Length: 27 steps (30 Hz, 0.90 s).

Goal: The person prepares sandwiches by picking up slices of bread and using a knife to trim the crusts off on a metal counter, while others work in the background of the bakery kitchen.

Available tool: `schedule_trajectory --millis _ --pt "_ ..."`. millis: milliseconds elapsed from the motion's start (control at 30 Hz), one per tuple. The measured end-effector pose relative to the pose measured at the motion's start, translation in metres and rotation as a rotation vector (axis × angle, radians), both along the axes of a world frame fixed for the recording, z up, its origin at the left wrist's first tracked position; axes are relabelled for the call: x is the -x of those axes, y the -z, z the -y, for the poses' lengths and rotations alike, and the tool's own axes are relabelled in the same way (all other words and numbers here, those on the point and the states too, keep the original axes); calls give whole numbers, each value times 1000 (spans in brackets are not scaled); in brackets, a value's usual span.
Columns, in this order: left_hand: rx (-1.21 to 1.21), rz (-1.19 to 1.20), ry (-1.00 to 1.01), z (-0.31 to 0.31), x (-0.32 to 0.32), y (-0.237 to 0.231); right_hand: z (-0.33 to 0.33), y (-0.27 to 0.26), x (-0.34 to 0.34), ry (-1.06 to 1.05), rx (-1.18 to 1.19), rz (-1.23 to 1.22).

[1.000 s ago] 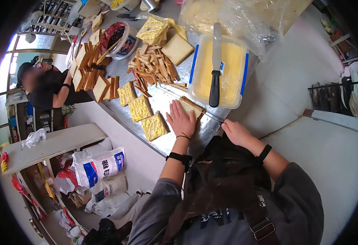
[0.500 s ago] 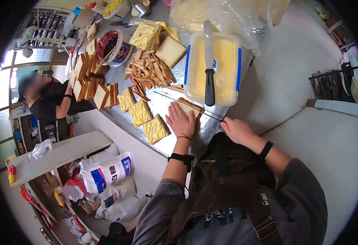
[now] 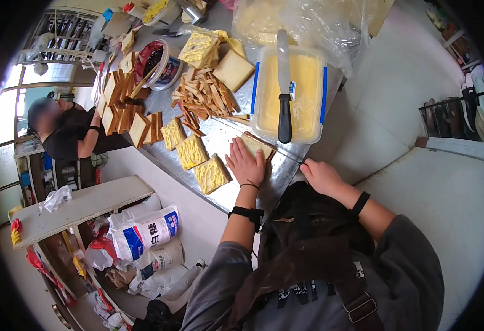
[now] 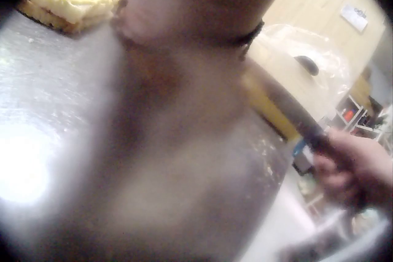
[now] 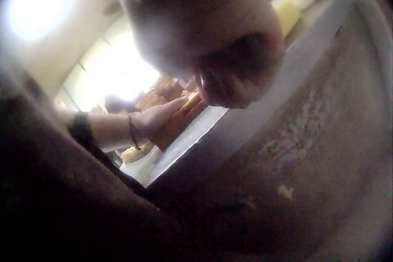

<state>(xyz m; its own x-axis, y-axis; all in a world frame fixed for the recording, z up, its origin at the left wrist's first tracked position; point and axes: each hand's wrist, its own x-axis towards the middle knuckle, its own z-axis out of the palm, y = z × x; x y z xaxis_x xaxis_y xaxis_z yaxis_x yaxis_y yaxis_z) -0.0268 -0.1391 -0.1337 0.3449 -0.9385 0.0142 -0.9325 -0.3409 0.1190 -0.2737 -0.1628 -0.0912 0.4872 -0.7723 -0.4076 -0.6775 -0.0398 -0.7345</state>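
Observation:
In the head view, my left hand [image 3: 246, 164] lies flat with extended fingers on a sandwich [image 3: 257, 146] with brown crust on its far and right sides. My right hand [image 3: 322, 177] has its fingers curled round the handle end of a long thin knife [image 3: 287, 156], whose blade runs along the sandwich's crusted far edge. The left wrist view also shows the right hand [image 4: 353, 167] on the knife. In the right wrist view the left hand [image 5: 156, 121] rests on the sandwich, beyond the curled right hand [image 5: 236, 68].
Left of the sandwich lie yellow-topped sandwiches [image 3: 192, 152]. Beyond are a pile of crust strips [image 3: 203, 92], a red-rimmed tub [image 3: 169, 71] and stacked bread [image 3: 234, 70]. A spatula [image 3: 284, 83] lies across a yellow-filled container [image 3: 308, 94]. Another person [image 3: 68, 132] stands at the far left.
The knife has shifted from lying across the sandwich's top to its far edge, where less blade shows. My left hand stays on the bread; the view has shifted slightly.

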Motion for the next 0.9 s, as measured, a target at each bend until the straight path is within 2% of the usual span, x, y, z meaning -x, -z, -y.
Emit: schedule_trajectory --millis 567,767,900 --pt "-12 -10 -4 1 2 -1 1 -2 4 -69 76 -83" --pt "-36 -16 -7 2 1 -3 -3 -18 31 -110 28 -176" --pt "-25 10 -3 1 0 2 0 -22 15 -90 21 -140"
